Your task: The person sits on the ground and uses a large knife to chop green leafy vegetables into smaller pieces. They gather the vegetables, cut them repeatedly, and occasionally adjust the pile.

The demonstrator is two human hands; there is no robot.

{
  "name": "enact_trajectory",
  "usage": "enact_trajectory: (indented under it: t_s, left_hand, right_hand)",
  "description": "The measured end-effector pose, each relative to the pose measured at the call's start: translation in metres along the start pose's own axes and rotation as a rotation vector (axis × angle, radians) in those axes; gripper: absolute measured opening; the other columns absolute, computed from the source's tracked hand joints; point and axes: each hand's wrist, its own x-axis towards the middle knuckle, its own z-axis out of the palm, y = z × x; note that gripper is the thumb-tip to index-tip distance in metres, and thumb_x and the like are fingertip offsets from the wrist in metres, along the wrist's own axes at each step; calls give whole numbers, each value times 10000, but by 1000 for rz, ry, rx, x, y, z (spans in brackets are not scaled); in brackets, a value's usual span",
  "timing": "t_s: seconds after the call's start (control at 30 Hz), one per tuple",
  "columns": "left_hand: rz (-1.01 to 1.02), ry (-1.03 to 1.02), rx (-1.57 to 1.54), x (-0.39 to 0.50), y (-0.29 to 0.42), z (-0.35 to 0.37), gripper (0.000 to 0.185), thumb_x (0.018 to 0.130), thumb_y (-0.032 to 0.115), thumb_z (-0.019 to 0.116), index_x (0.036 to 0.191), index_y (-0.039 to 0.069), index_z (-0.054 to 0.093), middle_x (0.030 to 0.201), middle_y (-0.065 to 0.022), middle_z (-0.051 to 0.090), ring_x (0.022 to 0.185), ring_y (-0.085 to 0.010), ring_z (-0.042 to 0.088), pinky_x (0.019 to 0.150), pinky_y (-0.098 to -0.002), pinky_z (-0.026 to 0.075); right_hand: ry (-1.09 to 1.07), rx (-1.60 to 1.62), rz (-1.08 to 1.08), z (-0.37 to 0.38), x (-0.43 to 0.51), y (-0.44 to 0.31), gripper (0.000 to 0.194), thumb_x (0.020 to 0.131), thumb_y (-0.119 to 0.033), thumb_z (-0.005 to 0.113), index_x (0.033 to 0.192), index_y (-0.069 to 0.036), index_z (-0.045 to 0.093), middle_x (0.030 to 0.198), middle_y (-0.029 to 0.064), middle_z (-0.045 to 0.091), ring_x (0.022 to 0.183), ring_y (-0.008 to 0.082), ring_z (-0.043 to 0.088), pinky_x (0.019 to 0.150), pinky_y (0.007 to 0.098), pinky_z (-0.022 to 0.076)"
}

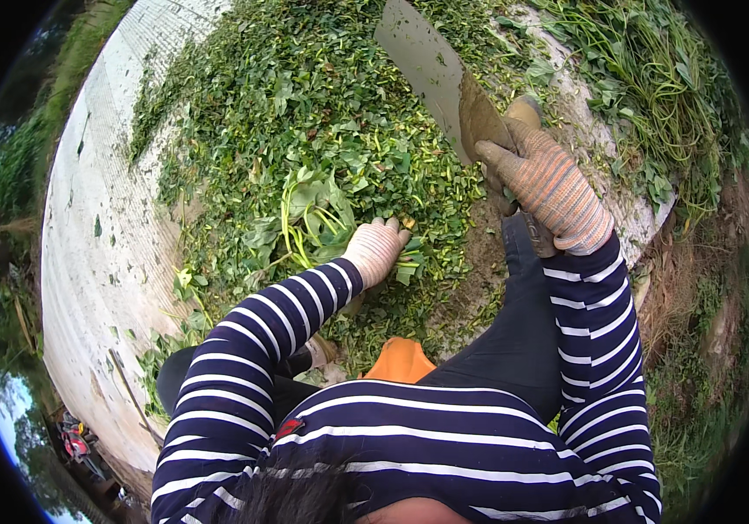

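Note:
My right hand [548,180], in a striped knit work glove, grips a large broad-bladed knife [437,78]; its blade points up and to the left above the cut greens and has brown grime near the hand. My left hand [378,252], in a similar glove, is closed on a bunch of leafy vines [315,223] lower down in the middle. Stems curl out to the left of that hand, and a few cut ends show on its right. Around and beyond it spreads a thick layer of chopped green leaves and stems [270,111].
A heap of long uncut vines [656,98] lies at the upper right. Pale sheeting [112,216] covers the ground on the left, with a stick [132,396] on it. Something orange [399,360] shows between my legs. My shoe [524,112] is beyond the right hand.

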Motion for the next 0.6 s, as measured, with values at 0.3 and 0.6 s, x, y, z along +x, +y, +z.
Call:
enact_trajectory:
  t_s: [0.3, 0.6]
  left_hand:
    - [-577, 116, -228, 85, -90, -59, 413, 868, 160, 685, 1278, 148, 641, 1224, -154, 683, 1101, -323, 686, 924, -427, 563]
    - [-1064, 33, -173, -62, -243, -88, 537, 796, 246, 782, 1284, 81, 634, 1241, -181, 697, 1158, -303, 677, 949, -415, 558]
  right_hand:
    - [1, -63, 34, -1, 3, 5, 421, 1001, -292, 598, 1324, -23, 611, 755, 51, 624, 633, 145, 606, 544, 313, 517]
    - [-26, -98, 46, 1, 3, -2, 424, 1005, -305, 596, 1328, -31, 608, 765, 42, 622, 651, 139, 617, 530, 309, 522]
